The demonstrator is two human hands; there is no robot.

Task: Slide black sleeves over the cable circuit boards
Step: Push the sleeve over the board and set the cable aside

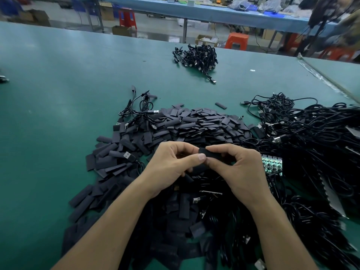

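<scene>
Sleeve [212, 154] seemingly pinched between left hand [171, 166], right hand [240, 169].

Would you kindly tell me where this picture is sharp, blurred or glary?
Head view: left hand, right hand and the flat black sleeve they pinch look sharp; the upper right corner is smeared; pale glare lies on the green table mat.
</scene>
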